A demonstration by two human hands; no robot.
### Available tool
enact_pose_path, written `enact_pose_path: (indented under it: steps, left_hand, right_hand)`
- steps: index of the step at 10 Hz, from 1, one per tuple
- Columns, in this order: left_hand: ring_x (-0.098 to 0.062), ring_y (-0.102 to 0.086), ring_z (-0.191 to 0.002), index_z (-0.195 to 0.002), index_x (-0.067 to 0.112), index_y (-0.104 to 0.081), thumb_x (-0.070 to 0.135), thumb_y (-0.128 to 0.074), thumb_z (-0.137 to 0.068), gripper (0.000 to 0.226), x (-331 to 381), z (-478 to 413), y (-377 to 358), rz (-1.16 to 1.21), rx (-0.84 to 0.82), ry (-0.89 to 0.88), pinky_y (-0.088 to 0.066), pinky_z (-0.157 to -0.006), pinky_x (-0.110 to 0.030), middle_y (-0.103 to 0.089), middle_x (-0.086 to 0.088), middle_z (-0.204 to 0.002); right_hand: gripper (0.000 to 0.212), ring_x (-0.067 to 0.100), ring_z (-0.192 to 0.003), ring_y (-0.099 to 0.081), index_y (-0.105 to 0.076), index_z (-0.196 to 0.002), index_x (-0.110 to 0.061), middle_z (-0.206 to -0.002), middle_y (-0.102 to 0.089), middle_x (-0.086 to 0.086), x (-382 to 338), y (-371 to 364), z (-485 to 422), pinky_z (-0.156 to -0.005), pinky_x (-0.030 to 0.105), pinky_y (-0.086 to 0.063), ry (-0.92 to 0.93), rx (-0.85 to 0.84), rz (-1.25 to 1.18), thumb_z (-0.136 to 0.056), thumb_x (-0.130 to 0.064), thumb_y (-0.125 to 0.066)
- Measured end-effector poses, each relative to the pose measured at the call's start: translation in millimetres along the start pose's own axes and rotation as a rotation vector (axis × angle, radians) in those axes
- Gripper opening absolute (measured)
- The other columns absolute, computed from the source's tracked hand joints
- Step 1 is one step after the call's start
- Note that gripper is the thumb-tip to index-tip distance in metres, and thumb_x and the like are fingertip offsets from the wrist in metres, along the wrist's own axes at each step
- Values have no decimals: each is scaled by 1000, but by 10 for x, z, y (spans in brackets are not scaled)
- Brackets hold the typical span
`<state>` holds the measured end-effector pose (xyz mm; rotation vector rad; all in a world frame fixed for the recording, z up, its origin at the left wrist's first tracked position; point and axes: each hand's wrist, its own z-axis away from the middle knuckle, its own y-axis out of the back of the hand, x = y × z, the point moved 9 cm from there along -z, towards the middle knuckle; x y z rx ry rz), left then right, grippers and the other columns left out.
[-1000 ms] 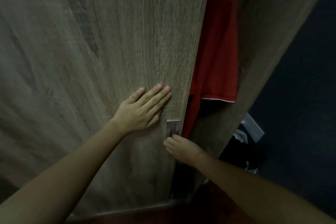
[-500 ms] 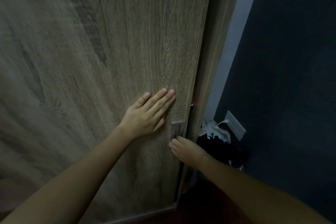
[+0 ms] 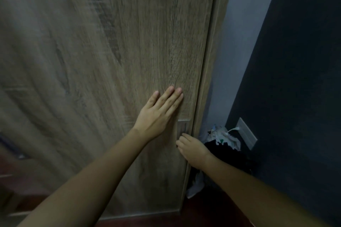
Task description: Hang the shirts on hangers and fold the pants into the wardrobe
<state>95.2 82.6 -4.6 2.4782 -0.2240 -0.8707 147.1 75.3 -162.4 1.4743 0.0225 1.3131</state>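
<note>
The wooden wardrobe door [image 3: 129, 42] fills the left and middle of the view and lies against the wardrobe's side panel [image 3: 212, 61]. My left hand [image 3: 158, 114] presses flat on the door with straight fingers, just left of the small metal handle [image 3: 183, 128]. My right hand [image 3: 191, 148] sits right below that handle at the door's edge, fingers bent toward the handle; their tips are hidden. No shirts or pants show; the wardrobe's inside is hidden behind the door.
A dark wall [image 3: 295, 79] stands on the right with a grey wall socket [image 3: 247, 135] and a white plug. A black bin [image 3: 225, 153] lined with crumpled printed plastic sits in the corner by the wardrobe. The floor [image 3: 212, 214] is dark red.
The door has swung from ajar to against the side panel, covering the red shirt seen inside before. Both hands stayed on the door by the handle.
</note>
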Motion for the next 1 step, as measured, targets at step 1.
enact_pose_path:
  steps: [1]
  left_hand:
    - [-20,4,-146,-149,12,-8,29,-33,-88,69,-111,29,136,118,-26,80,-2,-115,-38,-13,-6,-154]
  right_hand:
    - [42,29,-124,-37,-42,-134,-4,-131,-45,13,56,135,100,-117,40,-9,-58,-92,-172,-95,-20,-38]
